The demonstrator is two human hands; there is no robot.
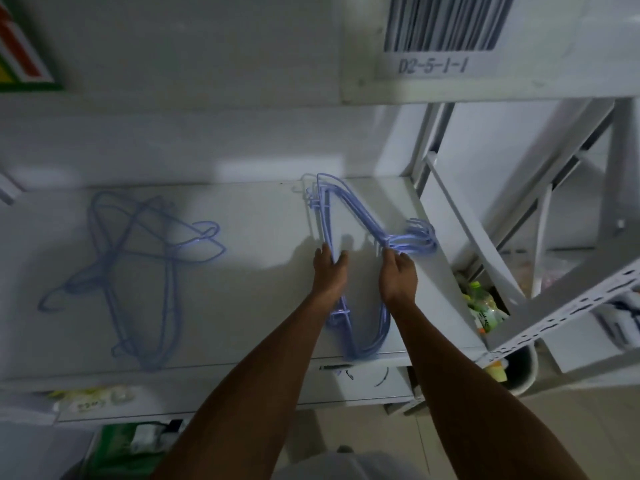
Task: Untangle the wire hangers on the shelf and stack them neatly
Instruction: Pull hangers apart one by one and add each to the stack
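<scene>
Item: stacked hangers (349, 223), thin blue coated wire, triangular frames with curved hooks nested together; position, right part of the white shelf (242, 306), lower ends reaching its front edge.
Item: tangled hangers (138, 265), same wire, crossed and interlocked; position, left part of the shelf, well apart from the stack.
Left hand (329, 271): pinching the straight bars of the stack.
Right hand (398, 275): closed on the necks just below the hooks.
Handling note: square bars and hooks together before letting go; smooth wire probably slides and springs, so press flat, hooks facing one way.
</scene>
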